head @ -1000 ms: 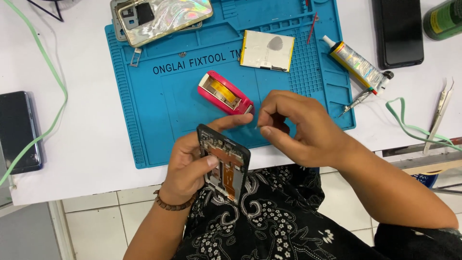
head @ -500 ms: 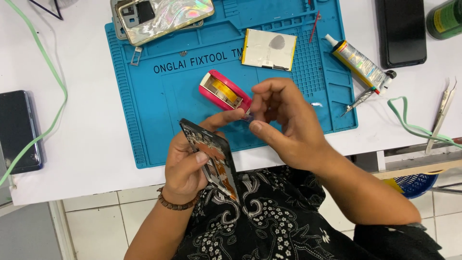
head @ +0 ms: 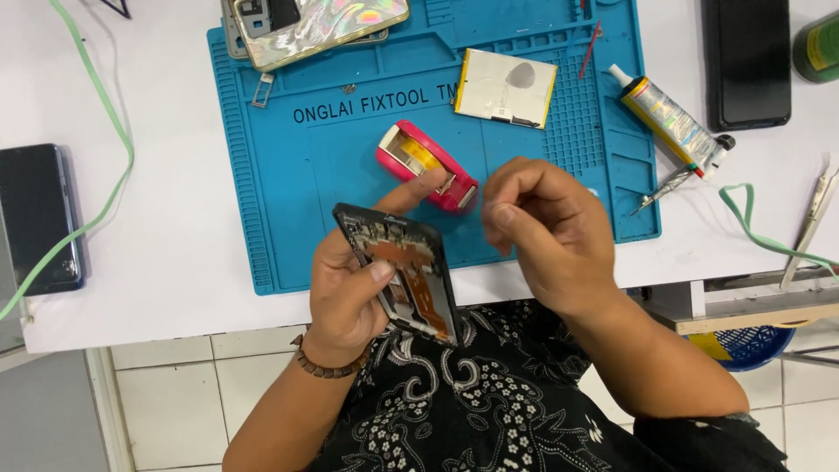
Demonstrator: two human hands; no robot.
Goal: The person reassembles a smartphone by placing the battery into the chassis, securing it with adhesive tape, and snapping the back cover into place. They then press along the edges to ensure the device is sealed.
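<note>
the left hand point(head: 350, 293) grips an opened phone frame point(head: 404, 271) tilted above the table edge, thumb on its exposed orange board and forefinger stretched onto the pink tape dispenser point(head: 426, 166). just beside it, the right hand point(head: 546, 232) hovers with fingers curled and pinched; whether they hold anything, i cannot tell. beyond, on the blue repair mat point(head: 306, 192), lie a flat battery point(head: 505, 87) and a phone back cover point(head: 319, 24).

1. We see a matt blue rubbery mat point(head: 297, 175) on a smooth white desk point(head: 157, 245).
2. Our opened phone point(head: 402, 271) shows a dark plastic frame — coppery flex inside.
3. The tape dispenser point(head: 426, 166) is glossy pink plastic; the phone cover point(head: 332, 22) — iridescent, shiny.
</note>
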